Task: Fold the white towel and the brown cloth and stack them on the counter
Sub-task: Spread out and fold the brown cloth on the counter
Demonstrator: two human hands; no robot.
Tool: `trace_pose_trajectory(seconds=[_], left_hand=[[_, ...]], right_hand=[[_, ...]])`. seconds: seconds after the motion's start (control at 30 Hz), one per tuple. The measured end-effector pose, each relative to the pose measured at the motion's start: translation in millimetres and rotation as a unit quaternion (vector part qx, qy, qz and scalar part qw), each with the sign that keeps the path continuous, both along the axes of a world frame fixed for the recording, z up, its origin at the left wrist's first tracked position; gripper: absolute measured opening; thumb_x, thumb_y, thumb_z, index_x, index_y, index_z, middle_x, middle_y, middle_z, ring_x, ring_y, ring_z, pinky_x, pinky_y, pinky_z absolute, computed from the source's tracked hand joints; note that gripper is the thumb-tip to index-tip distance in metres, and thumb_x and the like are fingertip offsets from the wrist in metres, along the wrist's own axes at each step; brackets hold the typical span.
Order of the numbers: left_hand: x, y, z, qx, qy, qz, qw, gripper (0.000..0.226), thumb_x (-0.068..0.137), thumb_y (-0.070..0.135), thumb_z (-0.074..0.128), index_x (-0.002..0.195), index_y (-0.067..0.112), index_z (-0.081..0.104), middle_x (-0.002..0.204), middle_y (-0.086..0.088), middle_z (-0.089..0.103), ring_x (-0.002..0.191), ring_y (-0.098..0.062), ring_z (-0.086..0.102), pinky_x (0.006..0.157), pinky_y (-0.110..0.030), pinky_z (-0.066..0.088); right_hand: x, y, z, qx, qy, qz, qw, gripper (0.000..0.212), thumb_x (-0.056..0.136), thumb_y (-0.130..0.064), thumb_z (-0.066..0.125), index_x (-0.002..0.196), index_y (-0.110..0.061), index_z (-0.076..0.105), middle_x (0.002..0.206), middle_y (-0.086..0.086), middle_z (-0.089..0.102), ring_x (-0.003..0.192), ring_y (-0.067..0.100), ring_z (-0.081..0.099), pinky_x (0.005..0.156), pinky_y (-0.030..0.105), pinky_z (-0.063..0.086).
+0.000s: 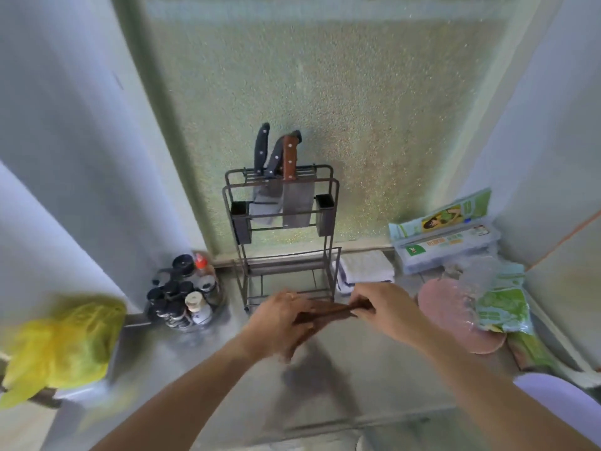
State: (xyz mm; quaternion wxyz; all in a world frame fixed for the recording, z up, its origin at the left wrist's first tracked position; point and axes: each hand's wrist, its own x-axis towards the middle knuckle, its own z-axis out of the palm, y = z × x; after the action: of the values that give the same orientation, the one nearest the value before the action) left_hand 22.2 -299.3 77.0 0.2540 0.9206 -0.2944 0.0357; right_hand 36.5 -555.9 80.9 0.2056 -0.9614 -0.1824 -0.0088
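The brown cloth point(327, 313) is held above the metal counter point(374, 379), bunched into a narrow band between both hands. My left hand point(279, 323) grips its left end, with part of the cloth hanging under the palm. My right hand point(383, 305) pinches its right end. The white towel point(364, 267) lies folded on the counter behind my right hand, next to the rack's right side. The frame is motion-blurred.
A wire knife rack point(283, 236) with three knives stands at the back centre. A spice-bottle carousel point(185, 294) sits at left, a yellow bag point(61, 346) hangs further left. Packaged goods point(445, 236), a pink round item point(455, 317) and green plastic bags point(500, 307) crowd the right.
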Motion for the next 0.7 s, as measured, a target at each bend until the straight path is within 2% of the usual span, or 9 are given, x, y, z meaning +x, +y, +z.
trace_pose_trajectory(seconds=[0.07, 0.13, 0.27, 0.33, 0.47, 0.53, 0.63, 0.7], left_hand=[[-10, 36, 9, 0.025, -0.012, 0.030, 0.999, 0.012, 0.090, 0.035, 0.064, 0.097, 0.026, 0.069, 0.091, 0.005, 0.068, 0.091, -0.015, 0.055, 0.085, -0.033, 0.050], [-18, 69, 16, 0.032, 0.010, 0.064, 0.997, 0.014, 0.090, 0.037, 0.066, 0.093, 0.023, 0.067, 0.089, 0.007, 0.066, 0.086, -0.012, 0.057, 0.081, -0.030, 0.050], [-32, 117, 31, 0.021, 0.064, 0.115, 0.991, 0.016, 0.089, 0.035, 0.070, 0.092, 0.019, 0.070, 0.086, 0.006, 0.070, 0.077, -0.011, 0.063, 0.073, -0.030, 0.053], [-37, 132, 32, 0.016, 0.071, 0.133, 0.988, 0.014, 0.088, 0.031, 0.071, 0.088, 0.017, 0.071, 0.082, 0.005, 0.069, 0.074, -0.012, 0.062, 0.071, -0.030, 0.052], [-40, 148, 20, -0.001, 0.072, 0.179, 0.981, 0.007, 0.089, 0.024, 0.069, 0.085, 0.019, 0.071, 0.082, 0.006, 0.066, 0.075, -0.013, 0.059, 0.069, -0.031, 0.047], [-39, 149, 17, -0.017, 0.071, 0.210, 0.975, 0.008, 0.090, 0.020, 0.067, 0.089, 0.019, 0.074, 0.087, 0.003, 0.069, 0.078, -0.016, 0.060, 0.070, -0.032, 0.048], [-37, 149, 23, -0.031, 0.059, 0.253, 0.965, 0.012, 0.091, 0.019, 0.067, 0.097, 0.018, 0.078, 0.092, 0.000, 0.071, 0.079, -0.017, 0.061, 0.067, -0.029, 0.044], [-36, 150, 28, -0.050, 0.037, 0.262, 0.963, 0.010, 0.089, 0.017, 0.070, 0.096, 0.018, 0.078, 0.091, 0.002, 0.073, 0.077, -0.015, 0.064, 0.068, -0.030, 0.051]], right_hand=[[-13, 16, 10, -0.009, 0.002, 0.010, 1.000, 0.014, 0.080, -0.025, 0.078, 0.086, -0.028, 0.066, 0.080, -0.012, 0.070, 0.070, 0.004, 0.061, 0.062, 0.018, 0.043], [-23, 27, 20, -0.022, 0.004, 0.018, 1.000, 0.013, 0.081, -0.028, 0.078, 0.088, -0.028, 0.067, 0.080, -0.015, 0.067, 0.070, 0.001, 0.056, 0.061, 0.010, 0.034], [-31, 40, 35, -0.042, 0.015, 0.034, 0.998, 0.012, 0.083, -0.036, 0.074, 0.091, -0.028, 0.070, 0.085, -0.018, 0.062, 0.077, 0.001, 0.055, 0.065, 0.011, 0.034], [-29, 46, 38, -0.063, 0.020, 0.030, 0.997, 0.014, 0.084, -0.037, 0.073, 0.093, -0.026, 0.071, 0.087, -0.015, 0.064, 0.079, 0.003, 0.055, 0.067, 0.015, 0.037], [-25, 56, 30, -0.081, 0.011, 0.000, 0.997, 0.012, 0.086, -0.033, 0.072, 0.095, -0.025, 0.073, 0.078, -0.019, 0.052, 0.077, 0.004, 0.051, 0.062, 0.011, 0.031], [-23, 62, 27, -0.079, 0.001, -0.024, 0.997, 0.009, 0.087, -0.030, 0.071, 0.093, -0.024, 0.073, 0.079, -0.018, 0.054, 0.078, 0.007, 0.057, 0.065, 0.016, 0.035], [-19, 67, 23, -0.050, -0.036, -0.066, 0.996, 0.005, 0.086, -0.028, 0.072, 0.089, -0.024, 0.072, 0.087, -0.008, 0.067, 0.082, 0.017, 0.067, 0.069, 0.030, 0.048], [-15, 65, 19, -0.026, -0.065, -0.084, 0.994, 0.005, 0.085, -0.026, 0.073, 0.088, -0.024, 0.069, 0.086, -0.007, 0.071, 0.078, 0.019, 0.068, 0.068, 0.037, 0.054]])
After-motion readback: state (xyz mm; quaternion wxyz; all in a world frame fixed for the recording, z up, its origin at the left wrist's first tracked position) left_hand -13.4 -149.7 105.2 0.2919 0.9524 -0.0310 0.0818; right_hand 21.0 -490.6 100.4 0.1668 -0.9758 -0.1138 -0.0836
